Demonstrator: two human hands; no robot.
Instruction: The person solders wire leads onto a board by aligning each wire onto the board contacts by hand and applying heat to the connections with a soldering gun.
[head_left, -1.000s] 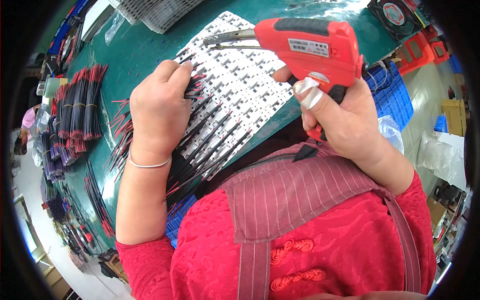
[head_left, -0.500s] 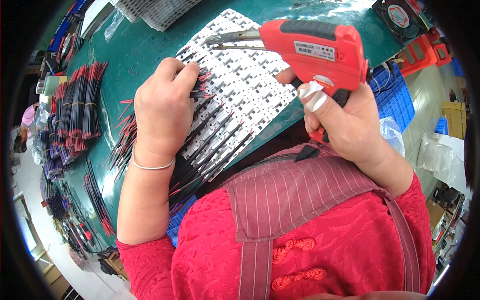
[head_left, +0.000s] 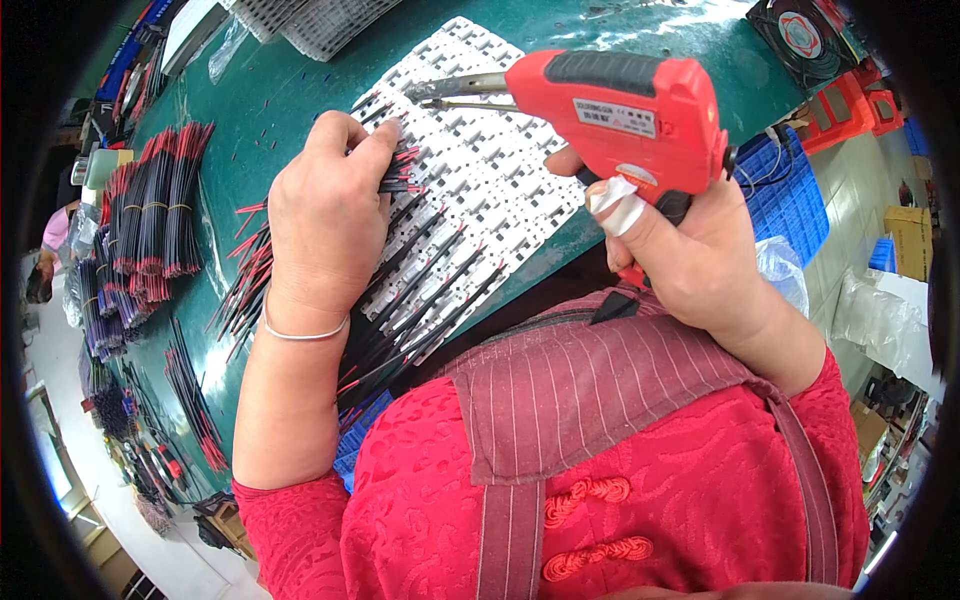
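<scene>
My right hand [head_left: 690, 250] is closed around the handle of a red soldering gun [head_left: 625, 115] with a black top grip. White tape wraps its thumb. The gun's metal tip points left, over the far left part of a white tray [head_left: 490, 160] with rows of small raised parts. At the tray's left side, my left hand [head_left: 330, 205] is closed in a pinch near the gun's tip. Black wires with red ends [head_left: 402, 178] stick out from under its fingers; the fingertips are partly hidden. More black wires [head_left: 430, 280] lie across the tray's near left part.
Tied bundles of black wires [head_left: 155, 205] lie at the left on the green table [head_left: 255, 120]. Loose wires [head_left: 245, 285] sit beside my left wrist. More white trays [head_left: 330, 25] stand at the far edge. A fan [head_left: 800, 38] and a blue basket [head_left: 785, 190] are at the right.
The soldering gun and my right hand have shifted slightly left, and the gun's body has dipped a little. My left hand has stayed almost still.
</scene>
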